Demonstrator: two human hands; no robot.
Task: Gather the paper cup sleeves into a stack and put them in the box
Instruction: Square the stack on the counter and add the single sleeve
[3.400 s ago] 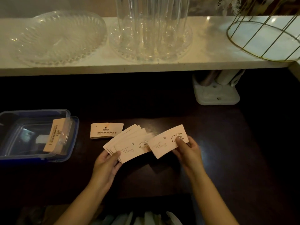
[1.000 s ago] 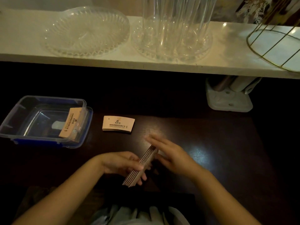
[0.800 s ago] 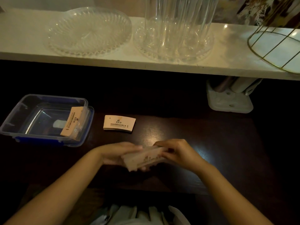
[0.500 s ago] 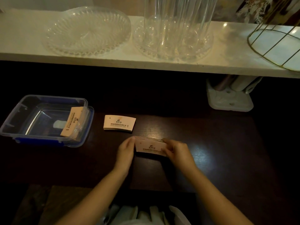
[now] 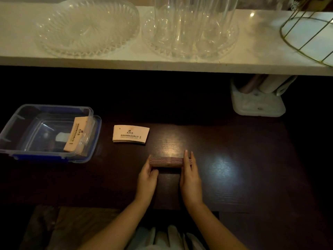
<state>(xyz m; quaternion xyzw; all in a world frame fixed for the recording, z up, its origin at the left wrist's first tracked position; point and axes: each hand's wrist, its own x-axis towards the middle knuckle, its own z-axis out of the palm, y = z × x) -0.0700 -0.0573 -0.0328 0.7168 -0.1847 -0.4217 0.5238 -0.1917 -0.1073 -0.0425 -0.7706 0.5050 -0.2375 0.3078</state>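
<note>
A squared stack of tan paper cup sleeves [image 5: 166, 161] stands on its long edge on the dark table. My left hand [image 5: 148, 175] presses its left end and my right hand [image 5: 189, 175] presses its right end. A second small pile of sleeves [image 5: 131, 134] lies flat further back and to the left, untouched. The clear plastic box [image 5: 21, 121] with blue clips sits at the far left, and one bundle of sleeves [image 5: 76, 134] leans against its right inner wall.
A white shelf [image 5: 162, 64] overhangs the back of the table, carrying a clear plate [image 5: 86, 27], a tall clear vessel [image 5: 192, 24] and a gold wire basket [image 5: 310, 33]. A white holder [image 5: 257, 103] stands under the shelf at the right.
The fanned sleeves have been squared into one stack and set upright on the table. Both hands moved from gripping the stack's face to pressing its two ends.
</note>
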